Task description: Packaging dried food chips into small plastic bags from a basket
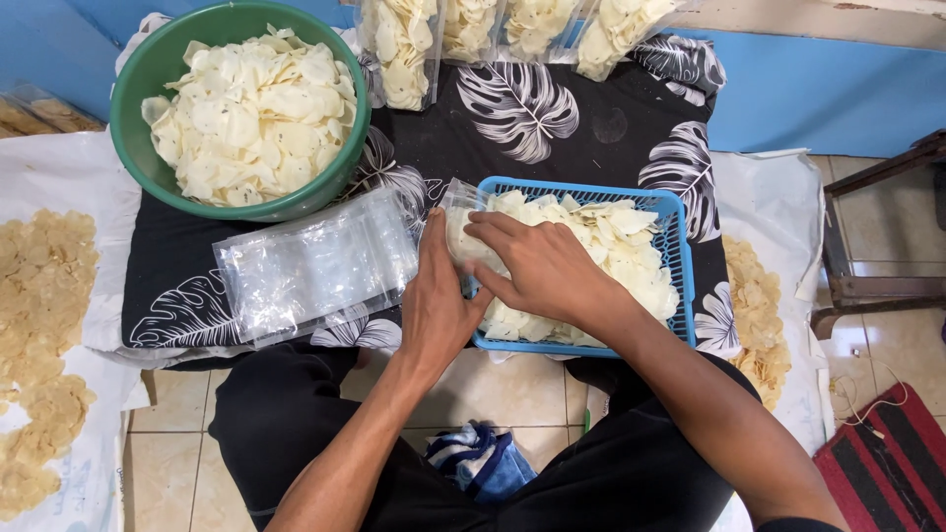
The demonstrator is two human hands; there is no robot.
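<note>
My left hand (434,296) holds the side of a clear plastic bag (461,212) at the left edge of a blue plastic basket (680,251) heaped with pale white chips. My right hand (537,266) reaches into that bag's mouth, fingers over chips. A stack of empty clear bags (315,261) lies just left of my left hand on a black cloth (581,128) with white leaf print.
A green bowl (148,89) full of white chips sits at the back left. Several filled chip bags (493,34) stand along the far edge. Yellowish chips (39,325) lie spread on white sheets at both sides. A dark wooden stool (877,236) stands at right.
</note>
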